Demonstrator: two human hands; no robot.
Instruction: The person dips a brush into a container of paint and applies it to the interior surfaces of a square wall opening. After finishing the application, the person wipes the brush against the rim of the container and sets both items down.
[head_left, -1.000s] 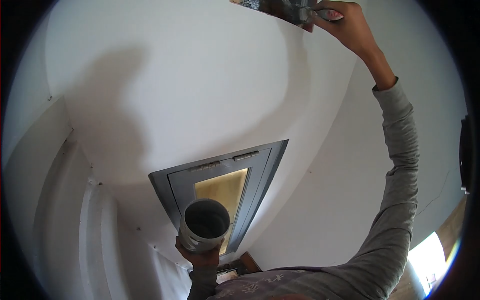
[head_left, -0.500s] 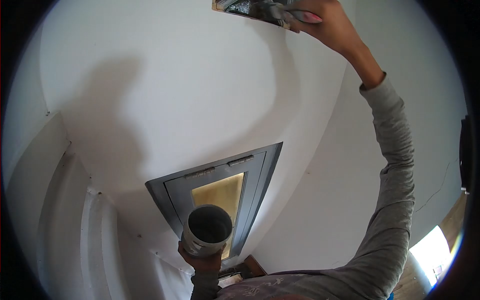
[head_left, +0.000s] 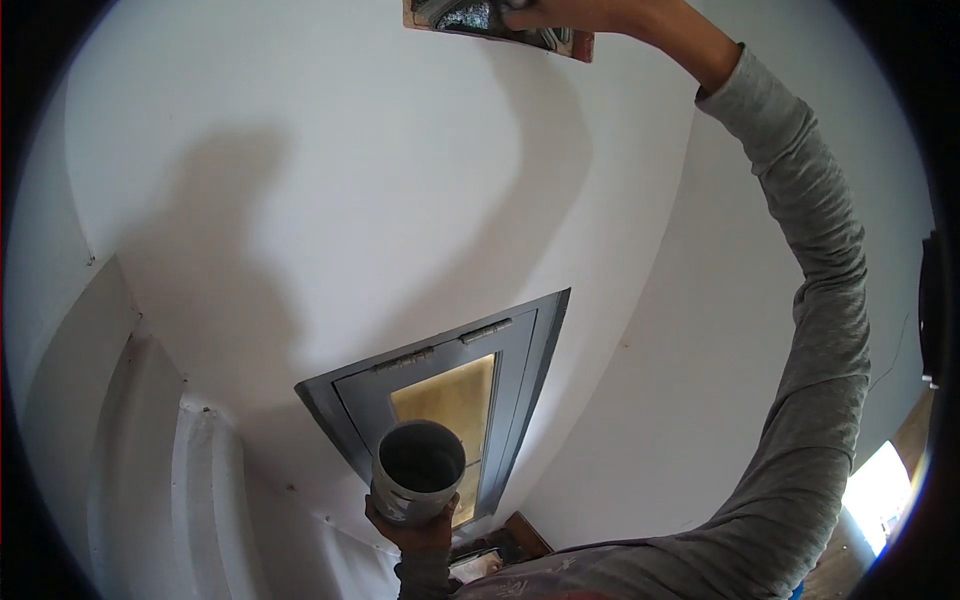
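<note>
At the bottom, my left hand [head_left: 428,532] is wrapped round a round grey container [head_left: 405,505], keeping it upright with its open mouth towards me. The container is smeared, and its inside looks dark grey. My right hand [head_left: 575,14] is raised to the top edge of the view, in front of a small framed opening [head_left: 582,47] in the white wall. Its fingers are closed on a paintbrush, of which only a dark bit shows now; the rest is hidden or cut off by the view. Dark, shiny textured glass [head_left: 465,17] shows inside the frame.
Below the opening is a grey door [head_left: 515,370] with hinges along its top edge in this view and a yellowish pane [head_left: 440,392]. White wall ledges [head_left: 130,400] run down the left. A bright patch [head_left: 880,495] lies at the lower right, near a dark object [head_left: 931,310].
My right hand has moved left and up along the opening with the brush, uncovering the frame's right end. The left hand and container have shifted slightly down and right in view.
</note>
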